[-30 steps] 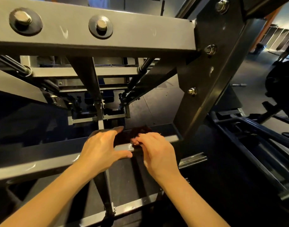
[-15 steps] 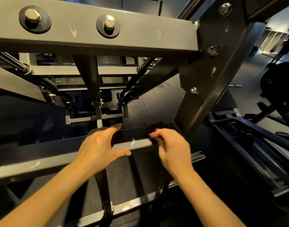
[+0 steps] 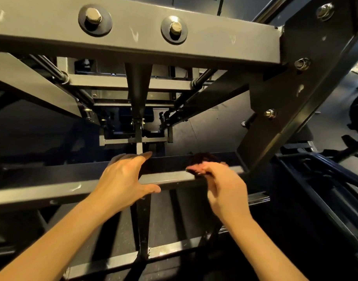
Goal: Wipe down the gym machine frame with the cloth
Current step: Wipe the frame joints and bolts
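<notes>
A grey steel gym machine frame fills the view. Its lower crossbar [image 3: 172, 177] runs left to right in front of me. My left hand [image 3: 123, 179] rests on this bar, fingers straight over the top and thumb spread along the front edge. My right hand [image 3: 220, 183] grips a dark bunched cloth [image 3: 204, 158] and presses it on the bar's top, close to the slanted right upright [image 3: 275, 118]. Most of the cloth is hidden under my fingers, and the hand is blurred.
A thick upper beam [image 3: 133, 35] with two large bolts crosses overhead. A thin vertical post [image 3: 143, 220] drops from the crossbar to a lower rail [image 3: 174, 246]. Dark rails and other gym gear [image 3: 326, 179] lie at the right on black floor.
My right hand has slid the cloth rightward along the crossbar, from beside the left hand toward the slanted upright. The left hand has stayed on the bar.
</notes>
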A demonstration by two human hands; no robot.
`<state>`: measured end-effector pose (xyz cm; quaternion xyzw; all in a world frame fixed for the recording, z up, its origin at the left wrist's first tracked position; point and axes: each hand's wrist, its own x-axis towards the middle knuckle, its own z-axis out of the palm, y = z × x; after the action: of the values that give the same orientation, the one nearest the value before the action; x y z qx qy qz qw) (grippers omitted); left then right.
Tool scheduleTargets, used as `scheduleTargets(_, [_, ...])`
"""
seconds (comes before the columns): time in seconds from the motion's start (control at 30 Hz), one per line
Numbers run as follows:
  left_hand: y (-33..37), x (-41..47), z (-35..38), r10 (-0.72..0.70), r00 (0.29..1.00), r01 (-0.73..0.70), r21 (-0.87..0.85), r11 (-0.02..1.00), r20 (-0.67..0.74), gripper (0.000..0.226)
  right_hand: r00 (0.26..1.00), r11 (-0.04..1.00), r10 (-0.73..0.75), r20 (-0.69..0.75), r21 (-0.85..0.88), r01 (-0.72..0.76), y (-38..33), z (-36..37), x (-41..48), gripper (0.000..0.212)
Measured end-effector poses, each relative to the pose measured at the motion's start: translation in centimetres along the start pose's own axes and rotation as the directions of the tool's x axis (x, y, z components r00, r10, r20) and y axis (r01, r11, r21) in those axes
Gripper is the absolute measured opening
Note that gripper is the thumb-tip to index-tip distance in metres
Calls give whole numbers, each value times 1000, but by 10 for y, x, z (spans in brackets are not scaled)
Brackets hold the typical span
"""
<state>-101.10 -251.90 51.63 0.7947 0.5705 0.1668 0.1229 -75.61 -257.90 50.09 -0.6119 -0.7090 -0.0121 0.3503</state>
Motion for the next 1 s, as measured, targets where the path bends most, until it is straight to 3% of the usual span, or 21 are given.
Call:
scheduleTargets(0.07, [0, -1, 0, -3, 1000, 3, -15, 1000, 4, 99, 984, 974, 166, -62, -143, -174, 9, -2, 9, 22])
scheduleTargets(0.13, [1, -2, 1, -10, 1000, 10, -29, 1000, 7, 95, 973, 954, 212, -89, -195, -226, -10, 12, 12, 19])
scheduleTargets(0.27, [-2, -2, 0, 0, 1000, -1, -61, 998, -14, 95, 999, 997, -13, -40, -81, 10, -63, 44, 1, 23])
scheduleTargets(0.33, [-2, -1, 0, 8, 1000, -9, -64, 998, -16, 94, 990, 989, -139, 22, -37, 140, -64, 44, -5, 30])
scheduleTargets(0.4, [-3, 0, -1, 8, 1000, -8, -60, 998, -9, 92, 983, 985, -172, 70, -22, 173, -45, 31, -3, 34])
scheduleTargets(0.53, [-6, 0, 0, 6, 1000, -6, -66, 998, 6, 91, 992, 981, 79, -100, -168, -95, 10, 9, 1, 25])
scheduleTargets(0.63, [-8, 0, 1, 25, 1000, -25, -68, 997, 1, 94, 955, 942, 231, -188, -202, -268, 2, 15, 4, 19])
scheduleTargets(0.7, [-8, -1, 2, 33, 999, -34, -65, 997, -7, 94, 967, 968, 174, -188, -149, -203, -35, 33, 3, 14])
scheduleTargets(0.77, [-9, -1, 1, 51, 999, -52, -72, 996, -18, 91, 994, 998, 22, -110, -58, -28, -73, 53, -6, 18])
scheduleTargets(0.87, [-13, -1, -2, 71, 997, -70, -96, 993, 8, 90, 989, 989, -149, -18, -23, 149, -73, 54, -10, 28])
scheduleTargets(0.93, [-15, 0, -4, 73, 996, -69, -84, 994, 45, 93, 990, 988, -138, -14, -77, 136, -43, 39, -6, 27])
scheduleTargets(1.0, [-18, 1, -7, 82, 993, -74, -87, 993, 89, 93, 993, 991, -11, -117, -133, -5, -10, 25, -3, 24])
